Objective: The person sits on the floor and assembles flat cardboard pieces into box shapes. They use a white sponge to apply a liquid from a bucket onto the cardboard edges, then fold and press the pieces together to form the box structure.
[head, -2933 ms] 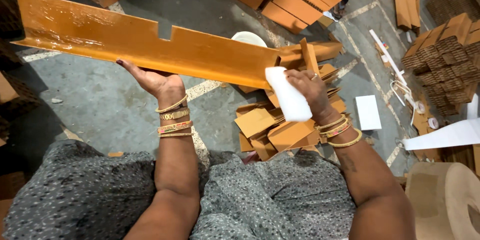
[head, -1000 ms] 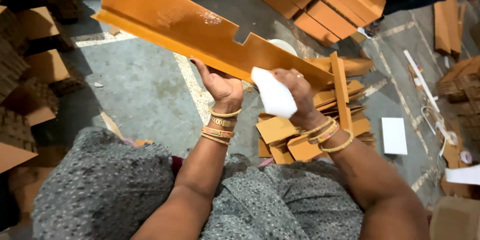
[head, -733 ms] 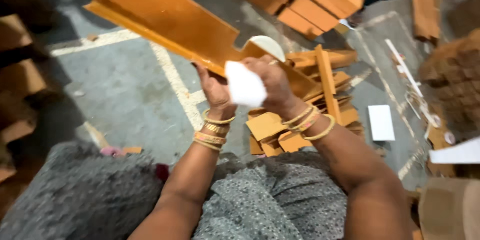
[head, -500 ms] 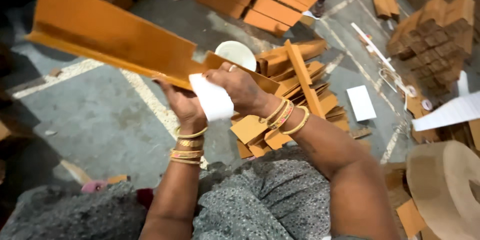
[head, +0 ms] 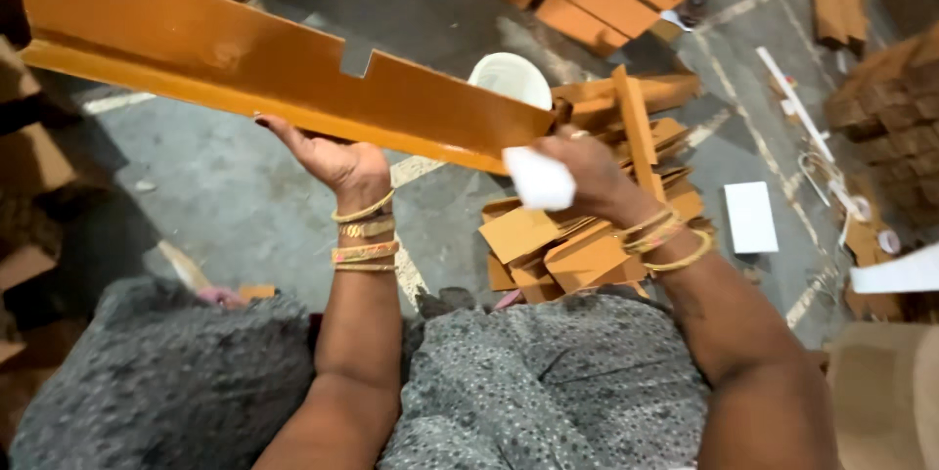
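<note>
Grey concrete floor [head: 245, 196], seemingly a workshop, strewn with orange pieces [head: 567, 245].

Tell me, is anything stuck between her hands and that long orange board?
For the left hand, nothing: its palm supports the orange board from underneath. The right hand grips the board's end together with a white cloth.

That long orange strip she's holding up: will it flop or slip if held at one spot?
The strip looks stiff: it spans straight past the left hand without sagging. Its glossy face suggests some slipperiness. Being long and folded along one edge, it probably tips if gripped off-centre; the right hand steadies its end.
</note>
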